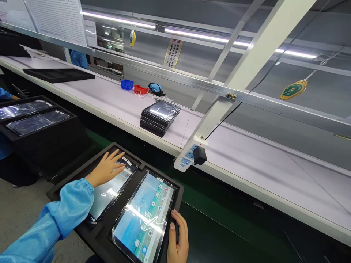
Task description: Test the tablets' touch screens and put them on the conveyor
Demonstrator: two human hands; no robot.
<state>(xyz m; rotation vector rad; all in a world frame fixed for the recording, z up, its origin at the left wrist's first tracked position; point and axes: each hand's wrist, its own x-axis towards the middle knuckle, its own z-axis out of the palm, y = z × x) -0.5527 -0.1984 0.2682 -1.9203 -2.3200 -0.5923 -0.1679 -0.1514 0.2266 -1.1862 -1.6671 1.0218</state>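
My left hand (107, 168) lies with spread fingers across the upper part of the left tablet (113, 190), whose screen is pale and grey. Small white labels show near that tablet's top edge. Beside it the right tablet (145, 215) is lit, with app icons on a blue beach picture and clear film over the glass. Both tablets sit in recesses of a black foam tray (116, 215). At the right tablet's right edge, my right hand (178, 239) touches the tray's rim with its fingertips, thumb apart from the index finger. Neither hand lifts anything.
A stack of tablets (159, 117) stands on the long white bench (106, 102). A power strip (189, 155) with a black plug hangs on the slanted post (219, 109). Another tray of tablets (41, 126) is at left, near a co-worker's sleeve (4, 94). Blue (127, 84) and red (140, 89) bins stand behind.
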